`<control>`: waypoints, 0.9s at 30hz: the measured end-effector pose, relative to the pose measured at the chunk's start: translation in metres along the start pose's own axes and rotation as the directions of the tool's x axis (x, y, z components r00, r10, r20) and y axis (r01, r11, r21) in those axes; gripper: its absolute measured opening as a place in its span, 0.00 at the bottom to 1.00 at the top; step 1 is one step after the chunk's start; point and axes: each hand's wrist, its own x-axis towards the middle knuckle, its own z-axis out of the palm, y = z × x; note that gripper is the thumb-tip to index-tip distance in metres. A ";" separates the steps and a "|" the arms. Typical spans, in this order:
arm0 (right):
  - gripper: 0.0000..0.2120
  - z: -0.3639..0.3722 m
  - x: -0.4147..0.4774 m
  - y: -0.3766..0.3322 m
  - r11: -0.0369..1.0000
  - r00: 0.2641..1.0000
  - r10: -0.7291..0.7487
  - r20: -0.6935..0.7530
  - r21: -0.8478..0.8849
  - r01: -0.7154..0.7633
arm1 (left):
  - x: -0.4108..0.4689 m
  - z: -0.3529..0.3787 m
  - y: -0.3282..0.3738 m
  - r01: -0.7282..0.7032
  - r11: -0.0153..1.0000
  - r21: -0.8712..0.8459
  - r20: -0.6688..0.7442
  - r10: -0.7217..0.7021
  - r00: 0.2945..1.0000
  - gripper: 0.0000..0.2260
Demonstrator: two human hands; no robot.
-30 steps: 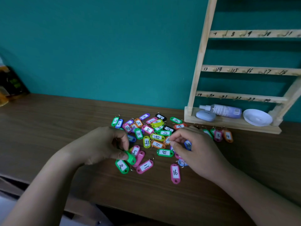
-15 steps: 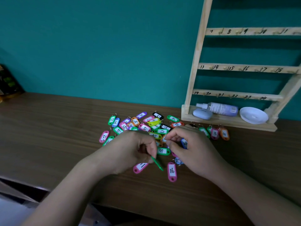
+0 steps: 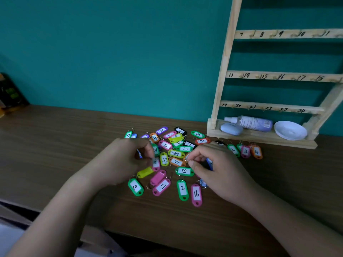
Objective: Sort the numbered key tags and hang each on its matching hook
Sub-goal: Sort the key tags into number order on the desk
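**Green tag down, hooks bare**

Green tag 2 [image 3: 182,190], which the left hand [image 3: 118,164] held edge-on half a second ago, now lies flat on the counter [image 3: 55,154]. It sits just on the near side of the right hand's [image 3: 219,169] fingers, between pink 11 [image 3: 161,186] and pink 16 [image 3: 196,194]. A front row is forming, so I judge that sorting goes on and hanging has not begun.

The left fingers, curled and blurred, have moved onto pink tag 5 [image 3: 156,164]; I cannot tell whether they pinch it. The right thumb and forefinger pinch a key ring [image 3: 186,158] inside the pile [image 3: 176,145], as before.

Counted:
- Hands: two.
- Near row: four numbered tags showing 10, 11, 2 and 16, plus two lying blank side up, one yellow and one pink.
- Beyond the right fingers: pink 3 [image 3: 245,151] and orange 4 [image 3: 256,152] sit apart with two green ones.
- Heap: too tangled to count.
- Rack [image 3: 222,71]: three numbered rails, with no tag on any hook in view.
- Rack shelf: one spray bottle [image 3: 252,123], one blue case [image 3: 231,129] and one white dish [image 3: 290,129].
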 end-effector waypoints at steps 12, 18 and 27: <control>0.05 0.000 0.001 0.000 1.000 1.000 0.030 0.008 -0.002 -0.030 | -0.003 -0.002 -0.011 0.151 0.974 0.168 0.132 -0.174 0.976 0.08; 0.04 0.000 0.001 0.001 0.999 0.999 0.032 0.007 0.001 -0.032 | -0.004 -0.004 -0.006 0.142 0.979 0.149 0.135 -0.163 0.977 0.07; 0.05 0.000 0.001 0.000 0.999 0.999 0.043 0.021 -0.014 -0.042 | -0.004 -0.005 -0.001 0.052 0.997 0.057 0.049 -0.055 0.997 0.12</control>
